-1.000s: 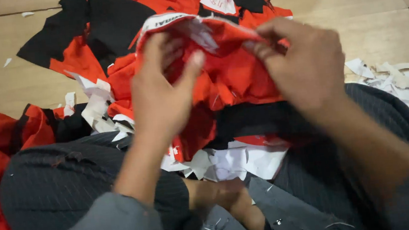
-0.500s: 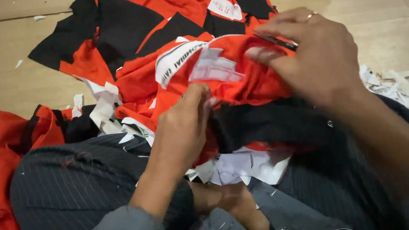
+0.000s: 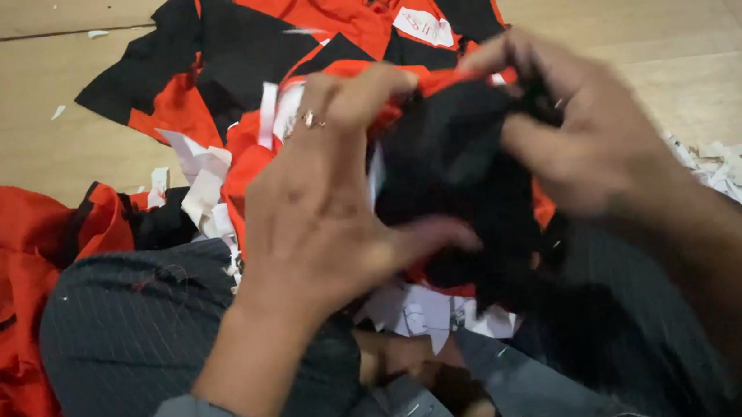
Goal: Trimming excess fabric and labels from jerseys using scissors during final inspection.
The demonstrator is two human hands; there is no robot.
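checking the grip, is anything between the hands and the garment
Nothing visible: the left hand and right hand both grip the red and black garment directly.

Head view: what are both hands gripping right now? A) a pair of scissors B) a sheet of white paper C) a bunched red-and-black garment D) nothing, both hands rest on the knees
C: the left hand and right hand both clutch the bunched red-and-black garment above the lap, while the white paper scraps lie loose beneath it.
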